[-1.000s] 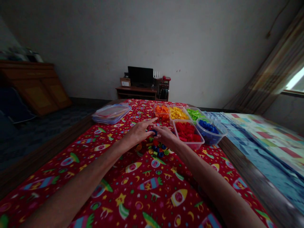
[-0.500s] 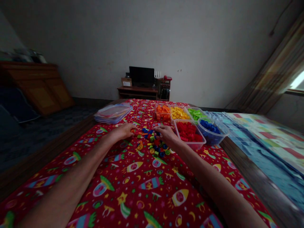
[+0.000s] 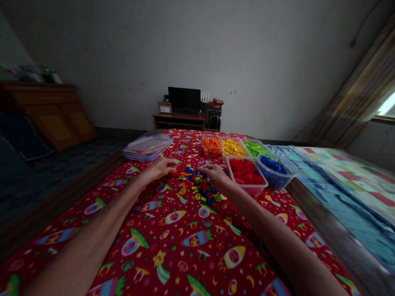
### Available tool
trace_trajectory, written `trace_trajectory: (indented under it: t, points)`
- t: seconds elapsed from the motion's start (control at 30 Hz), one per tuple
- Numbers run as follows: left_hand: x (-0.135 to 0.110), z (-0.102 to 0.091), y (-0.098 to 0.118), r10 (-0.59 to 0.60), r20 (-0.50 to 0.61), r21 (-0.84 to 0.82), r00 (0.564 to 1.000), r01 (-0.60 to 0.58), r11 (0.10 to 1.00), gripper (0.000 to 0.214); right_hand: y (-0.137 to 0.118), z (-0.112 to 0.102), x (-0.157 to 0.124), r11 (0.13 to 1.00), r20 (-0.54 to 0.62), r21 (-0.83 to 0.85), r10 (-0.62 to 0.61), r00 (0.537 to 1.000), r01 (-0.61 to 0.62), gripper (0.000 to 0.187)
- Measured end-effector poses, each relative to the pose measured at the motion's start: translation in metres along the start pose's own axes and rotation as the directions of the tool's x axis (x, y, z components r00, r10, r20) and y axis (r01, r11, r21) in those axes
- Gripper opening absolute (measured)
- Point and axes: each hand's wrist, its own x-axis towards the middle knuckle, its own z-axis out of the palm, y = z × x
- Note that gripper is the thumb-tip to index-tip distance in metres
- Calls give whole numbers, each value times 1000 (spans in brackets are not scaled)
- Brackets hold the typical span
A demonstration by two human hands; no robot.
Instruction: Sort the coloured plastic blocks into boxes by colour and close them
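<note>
Right hand (image 3: 217,176) lies palm-down, fingers half-curled over the far edge of the loose plastic bricks (image 3: 202,193), any hold hidden; left hand (image 3: 158,168), also low and half-curled, sits just left of them by an orange brick (image 3: 175,169); clear tub of red bricks (image 3: 249,190) just beyond right hand.

Dim room, only daylight from the window (image 3: 386,104) at far right, blown out there; soft shadows, grainy far wall (image 3: 197,53), murky left corner, fisheye bending the edges, everything slightly soft.
</note>
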Motion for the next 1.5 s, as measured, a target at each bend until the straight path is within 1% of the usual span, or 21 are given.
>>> trace_trajectory:
  t: [0.07,0.13,0.23,0.3,0.33,0.4,0.47,0.5,0.53,0.6,0.7,0.8,0.9,0.97,1.07,1.13,1.2,1.27,1.37,1.43,1.5]
  points:
    - [1,-1,-2,50,-36,-39,998,-52,998,36,0,0,0,1000,4,6,-2,1000,2,16]
    - [1,-1,-3,69,-56,-86,996,-74,994,37,-1,0,-1,1000,4,10,1,1000,-1,14]
    - [-1,2,4,74,-18,-140,997,-76,987,37,-2,-2,0,1000,-13,4,9,1000,-9,8]
    - [-4,4,14,110,12,-146,994,-107,983,36,-2,-2,1,1000,-26,2,8,1000,-8,2]
    - [-5,6,19,131,3,-142,991,-129,981,36,-3,-2,1,1000,-32,1,7,999,-7,3]
    - [-5,8,29,178,-89,-120,980,-188,975,37,-4,-1,1,1000,-43,1,11,999,-11,7]
    - [-1,13,35,235,-218,-87,947,-258,962,36,-5,0,0,1000,-52,8,15,999,-14,9]
    - [2,16,36,266,-261,-70,928,-293,954,34,-5,1,-1,1000,-53,12,14,999,-13,10]
    - [6,20,36,295,-273,-55,916,-321,945,33,-5,1,-1,1000,-52,14,10,999,-10,9]
    - [12,28,34,326,-210,-44,922,-342,939,30,-5,2,-1,1000,-52,7,7,999,-7,8]
    - [18,41,31,328,-31,-54,944,-329,943,29,-2,1,1,1000,-55,-12,17,998,-18,9]
    - [18,46,31,292,46,-46,955,-290,956,26,1,-2,5,1000,-48,-27,-8,999,7,10]
    - [15,42,34,208,46,-10,977,-207,978,23,3,-3,6,999,-50,-39,-32,998,30,9]
    - [12,38,37,188,-9,11,982,-188,982,20,2,-3,4,999,-42,-34,-27,999,26,8]
    - [9,32,42,207,-115,22,972,-205,978,18,0,-2,1,999,-28,-29,-23,999,22,5]
    - [8,30,46,209,-160,-17,965,-215,977,18,-1,-1,1,999,-37,-40,-20,999,19,5]
    - [7,28,53,197,-207,-134,958,-228,964,23,-2,-1,1,999,-59,-41,4,998,-6,5]
    - [7,28,63,183,-229,-307,956,-249,918,31,-3,-1,2,1000,-54,-7,29,998,-29,9]
    - [4,29,82,210,-201,-499,957,-284,819,38,-7,-3,1,995,22,98,36,999,-38,18]
    - [-1,28,95,255,-188,-517,949,-316,795,36,-9,-5,0,990,63,139,27,998,-36,22]
    - [-6,27,106,291,-203,-469,935,-354,809,34,-10,-7,0,991,64,131,23,998,-31,22]
